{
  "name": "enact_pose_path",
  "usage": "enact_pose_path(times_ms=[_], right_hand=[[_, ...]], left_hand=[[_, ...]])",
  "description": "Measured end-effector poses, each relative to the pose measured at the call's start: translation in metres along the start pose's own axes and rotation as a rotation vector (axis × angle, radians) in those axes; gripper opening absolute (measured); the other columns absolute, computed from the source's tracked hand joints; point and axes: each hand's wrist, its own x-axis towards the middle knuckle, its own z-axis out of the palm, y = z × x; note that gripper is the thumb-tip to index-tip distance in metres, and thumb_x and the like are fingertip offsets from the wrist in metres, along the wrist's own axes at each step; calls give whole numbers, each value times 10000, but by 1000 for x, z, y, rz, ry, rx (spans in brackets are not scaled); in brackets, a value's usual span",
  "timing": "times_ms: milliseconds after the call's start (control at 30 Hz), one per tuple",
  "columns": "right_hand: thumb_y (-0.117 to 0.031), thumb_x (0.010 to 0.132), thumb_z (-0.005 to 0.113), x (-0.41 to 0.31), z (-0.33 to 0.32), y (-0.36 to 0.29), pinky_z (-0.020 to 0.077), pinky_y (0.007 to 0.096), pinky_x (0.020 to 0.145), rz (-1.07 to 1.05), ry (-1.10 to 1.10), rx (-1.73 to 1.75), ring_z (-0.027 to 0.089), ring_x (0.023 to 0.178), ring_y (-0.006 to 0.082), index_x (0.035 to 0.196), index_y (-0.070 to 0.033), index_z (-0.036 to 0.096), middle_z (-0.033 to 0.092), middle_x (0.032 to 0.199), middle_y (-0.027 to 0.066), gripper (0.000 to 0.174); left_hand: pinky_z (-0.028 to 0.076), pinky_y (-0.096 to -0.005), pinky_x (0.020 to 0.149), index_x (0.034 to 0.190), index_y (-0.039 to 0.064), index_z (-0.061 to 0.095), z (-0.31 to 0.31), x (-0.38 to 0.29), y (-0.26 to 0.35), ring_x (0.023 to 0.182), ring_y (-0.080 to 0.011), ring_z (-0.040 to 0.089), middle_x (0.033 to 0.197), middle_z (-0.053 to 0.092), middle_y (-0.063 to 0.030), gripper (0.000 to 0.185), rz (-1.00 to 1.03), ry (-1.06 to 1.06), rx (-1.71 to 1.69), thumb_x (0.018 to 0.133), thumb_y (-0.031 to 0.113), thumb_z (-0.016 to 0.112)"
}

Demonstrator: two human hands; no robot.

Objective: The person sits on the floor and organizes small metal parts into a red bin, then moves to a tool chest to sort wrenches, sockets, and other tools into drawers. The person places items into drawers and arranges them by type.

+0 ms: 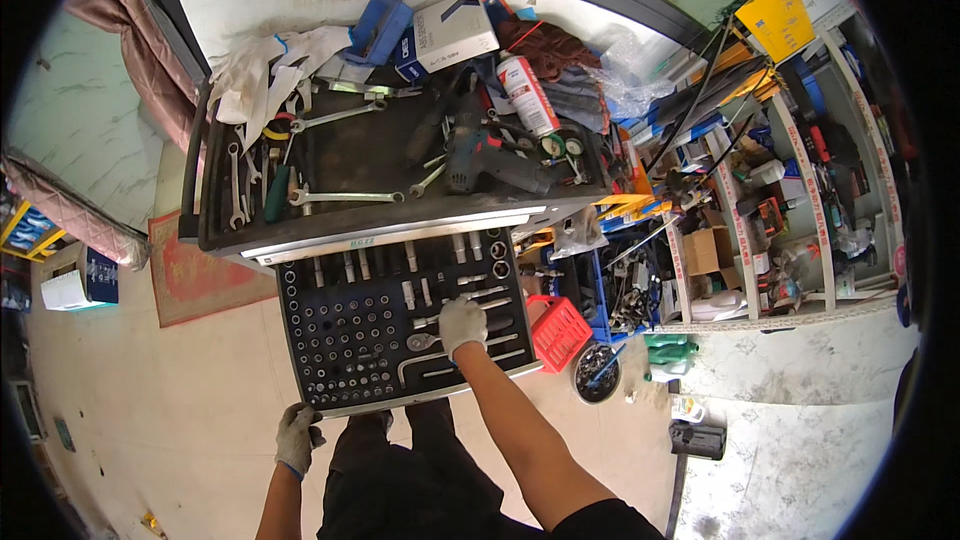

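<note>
A pulled-out tool drawer (322, 292) lies before me, its dark insert filled with rows of sockets (358, 336). At its front left corner, my gloved left hand (295, 438) grips the edge with curled fingers. My gloved right hand (463, 324) is over the drawer's right half, on the tools there. Its palm and fingertips are hidden, so I cannot tell whether it grips one. Just left of that hand shows a ratchet head (421, 343). Nearer the front edge lie an L-shaped bar (409, 369) and a straight bar (506, 355).
Above the drawer, the cart's top tray (352, 142) holds combination wrenches (349, 197), a cordless power tool (487, 161) and a spray can (527, 94). A red plastic basket (556, 334) and a bucket of metal parts (597, 373) stand at right. Loaded shelves (787, 187) are beyond.
</note>
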Motion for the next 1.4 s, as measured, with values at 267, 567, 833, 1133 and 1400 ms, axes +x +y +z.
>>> enact_pose_path(times_ms=[267,567,833,1133,1400], right_hand=[[-214,849,783,-10,-11,32,584,512,885,-247,48,14,693,1022,403,1170,-24,621,618,1133,213,407],[-364,874,801,30,-44,22,552,529,873,-229,-206,261,685,1057,427,928,-27,728,700,1128,234,349],[-179,910,765,100,-220,-28,524,510,739,-526,820,661,669,838,386,931,-67,699,680,905,161,131],[-238,881,790,134,-203,-44,488,479,731,-417,949,301,655,804,334,923,-132,723,675,895,76,132],[-179,936,702,137,-206,-46,501,492,790,-431,928,317,638,878,382,966,-65,710,664,949,134,117]], left_hand=[[623,-450,784,1347,44,565,49,10,39,886,-245,704,1125,726,-134,346,13,-264,-336,1027,173,598],[601,-499,879,1388,27,539,130,12,100,1060,-273,697,1219,704,-118,368,-118,-382,-417,1067,193,611],[598,-445,796,1249,8,671,131,86,148,912,-327,746,972,766,-172,480,445,212,846,942,366,764],[570,-505,970,1293,85,704,122,191,202,1145,-428,700,1206,740,-244,464,244,283,1400,929,372,712],[566,-555,876,1234,51,685,137,196,173,1053,-479,697,1111,748,-258,332,442,576,815,1010,295,662]])
